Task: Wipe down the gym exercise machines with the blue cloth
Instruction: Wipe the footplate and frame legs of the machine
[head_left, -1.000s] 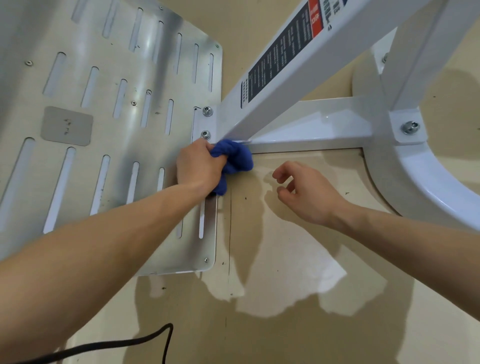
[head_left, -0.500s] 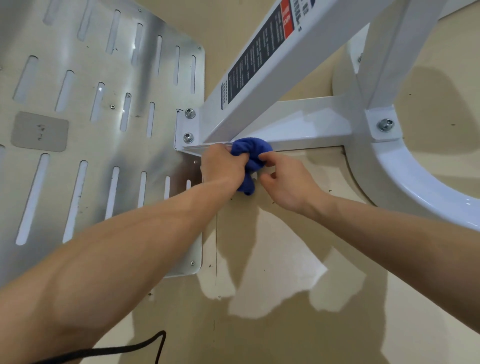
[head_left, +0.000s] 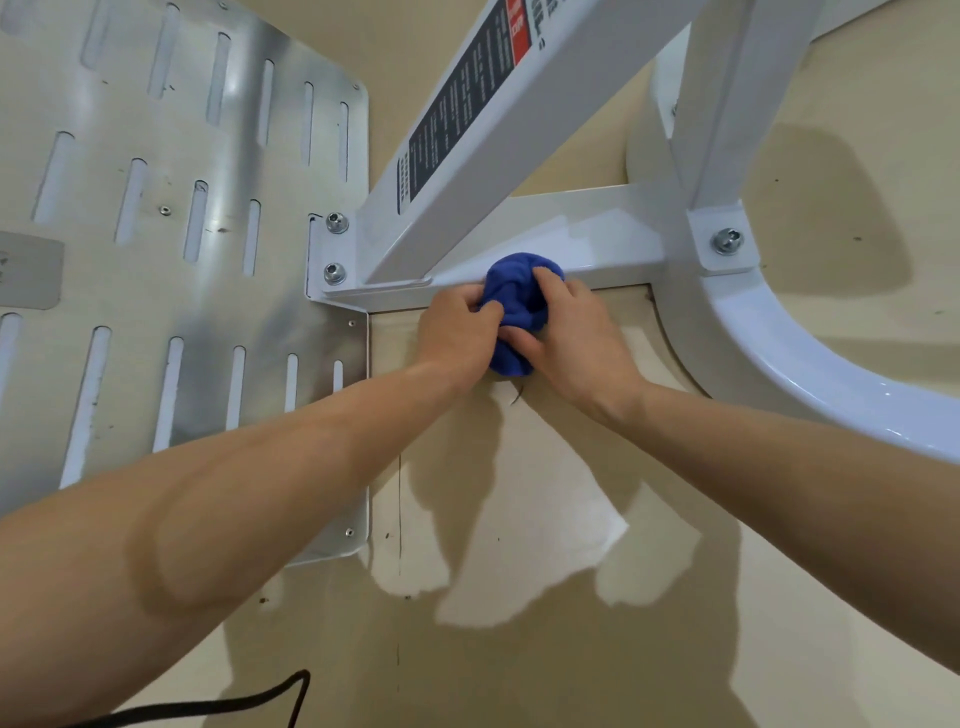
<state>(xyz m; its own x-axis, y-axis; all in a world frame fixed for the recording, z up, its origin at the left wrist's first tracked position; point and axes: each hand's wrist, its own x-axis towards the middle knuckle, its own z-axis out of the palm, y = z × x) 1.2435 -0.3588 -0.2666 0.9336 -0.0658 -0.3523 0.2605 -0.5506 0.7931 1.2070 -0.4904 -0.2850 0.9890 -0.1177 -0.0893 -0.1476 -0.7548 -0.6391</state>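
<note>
Nearest, a thin black cable (head_left: 218, 706) curled across the beige floor (head_left: 519, 675) below the left forearm, well short of both hands. Beyond it the two bare forearms reached forward and met at the wrists' far end, where the left hand (head_left: 457, 335) and the right hand (head_left: 576, 338) were both closed around one bunched-up dark blue cloth (head_left: 519, 301), fingers curled into its folds from either side. The lower end of the cloth hung between the hands toward the floor; its upper, rounded end pressed against the front edge of the flat white metal crossbar (head_left: 597, 244) lying just beyond the fingertips. To the left of the left hand lay a large brushed silver metal plate with long slots (head_left: 171, 249), its near corner passing under the left forearm. Just past the left hand's knuckles, two silver bolts (head_left: 335, 248) fixed a white bracket at the crossbar's left end. From there a slanted white square beam bearing a black and red label (head_left: 467, 104) rose away beyond the hands. To the right of the right hand, a curved glossy white base tube (head_left: 779, 353) swept around, joined by another bolt (head_left: 727, 241) to a white upright post (head_left: 727, 104) farther off.
</note>
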